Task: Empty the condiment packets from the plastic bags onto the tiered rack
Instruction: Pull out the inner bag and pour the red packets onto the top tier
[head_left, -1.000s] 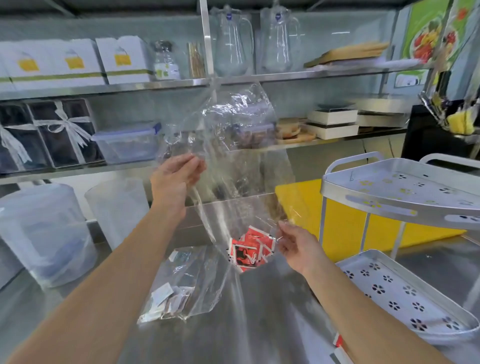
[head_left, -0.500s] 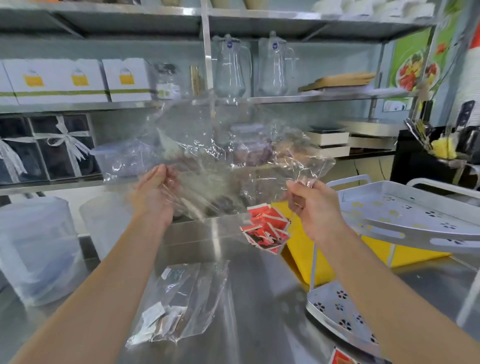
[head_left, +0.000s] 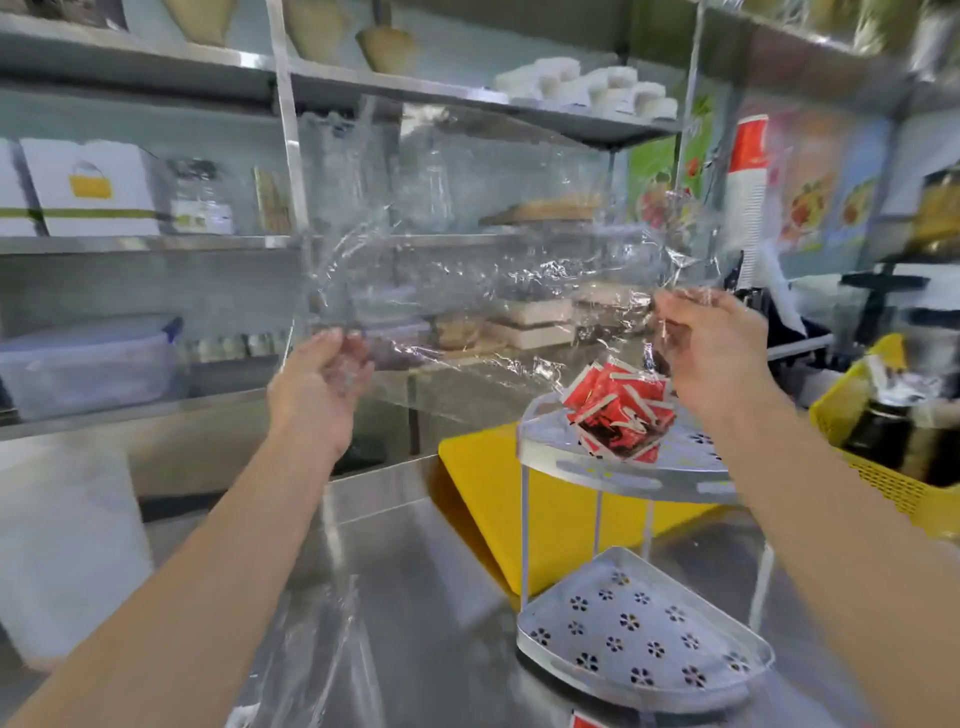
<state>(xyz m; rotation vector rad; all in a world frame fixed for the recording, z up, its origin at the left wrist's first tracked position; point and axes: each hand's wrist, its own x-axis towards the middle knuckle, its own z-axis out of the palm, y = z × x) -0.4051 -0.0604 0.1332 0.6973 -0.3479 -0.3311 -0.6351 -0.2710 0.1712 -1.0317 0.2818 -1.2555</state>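
Shelving (head_left: 156, 244) blurred behind clear bag (head_left: 467, 270)

Two hands (head_left: 317, 384), one clear bag (head_left: 467, 270), one two-tier rack (head_left: 613, 478), one yellow board (head_left: 478, 483).

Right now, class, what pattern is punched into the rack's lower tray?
Small flower-shaped cutouts, spread across the grey lower tray; the head view shows them clearly.

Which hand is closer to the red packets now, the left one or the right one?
Right. The right hand pinches the clear bag just above and beside the red packets over the rack's top tier. The left hand holds the bag's far end, well off to their left.
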